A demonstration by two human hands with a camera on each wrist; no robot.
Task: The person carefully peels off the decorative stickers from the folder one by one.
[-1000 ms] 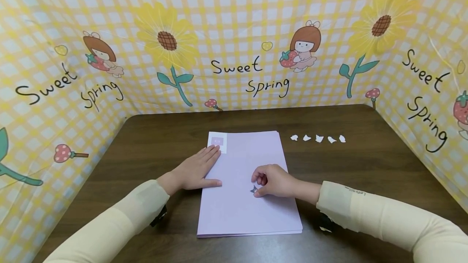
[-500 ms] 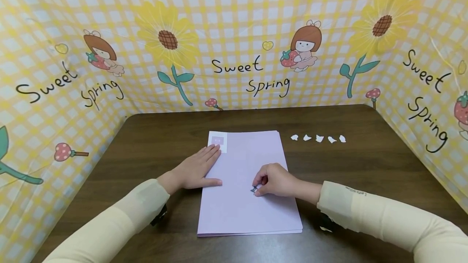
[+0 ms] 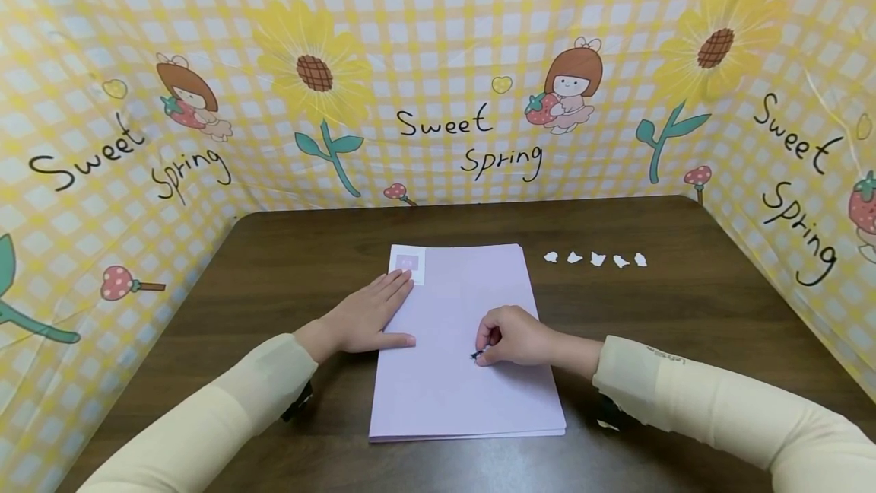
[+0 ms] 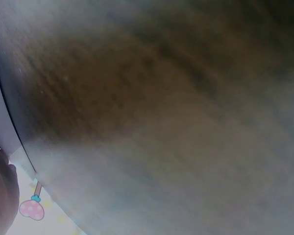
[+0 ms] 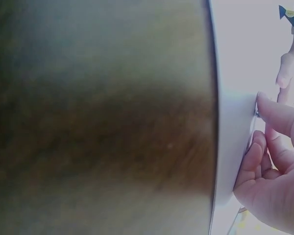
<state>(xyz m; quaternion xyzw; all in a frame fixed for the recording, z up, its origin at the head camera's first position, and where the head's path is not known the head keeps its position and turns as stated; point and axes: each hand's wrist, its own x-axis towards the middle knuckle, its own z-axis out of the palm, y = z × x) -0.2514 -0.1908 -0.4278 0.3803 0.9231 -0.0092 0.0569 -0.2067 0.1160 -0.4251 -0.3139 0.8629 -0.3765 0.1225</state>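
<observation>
A stack of pale lilac paper sheets (image 3: 445, 402) lies on the dark wooden table. My left hand (image 3: 366, 316) rests flat on its left edge, thumb out on the sheet. The fingertips touch a small white card with a purple square (image 3: 407, 257) at the top left corner. Over the middle right of the top sheet, my right hand (image 3: 516, 337) pinches a small dark flat piece (image 3: 475, 356) between thumb and curled forefinger. Most of that piece is hidden by the fingers. In the right wrist view the right hand (image 5: 274, 186) is low against the paper.
Several small white irregular scraps (image 3: 598, 259) lie in a row to the right of the paper's far end. Yellow checked cloth (image 3: 445, 59) with printed flowers and lettering stands behind and beside the dark table (image 3: 287, 242).
The right fingers have closed further round the small dark piece, which shows less now and looks tipped up or folded. The left hand has stayed put.
</observation>
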